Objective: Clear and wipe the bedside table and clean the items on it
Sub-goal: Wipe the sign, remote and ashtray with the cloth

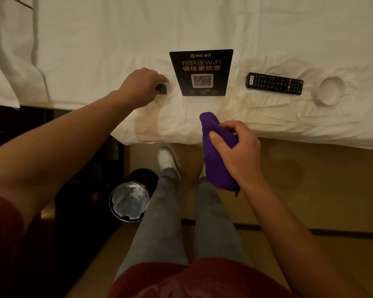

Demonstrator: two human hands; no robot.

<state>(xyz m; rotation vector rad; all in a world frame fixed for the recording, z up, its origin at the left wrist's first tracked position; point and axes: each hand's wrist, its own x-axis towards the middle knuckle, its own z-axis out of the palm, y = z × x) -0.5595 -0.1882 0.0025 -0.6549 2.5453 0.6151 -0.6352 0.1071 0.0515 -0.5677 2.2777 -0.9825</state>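
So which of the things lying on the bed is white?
The round white dish, at the far right past the remote control. The remote, the WiFi sign and the small object in the left hand are black.

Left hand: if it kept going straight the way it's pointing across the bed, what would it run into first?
The left hand grips a small dark object and points rightward. Carried straight on, it would probably meet the left edge of the black WiFi card lying on the white sheet; the remote lies further along.
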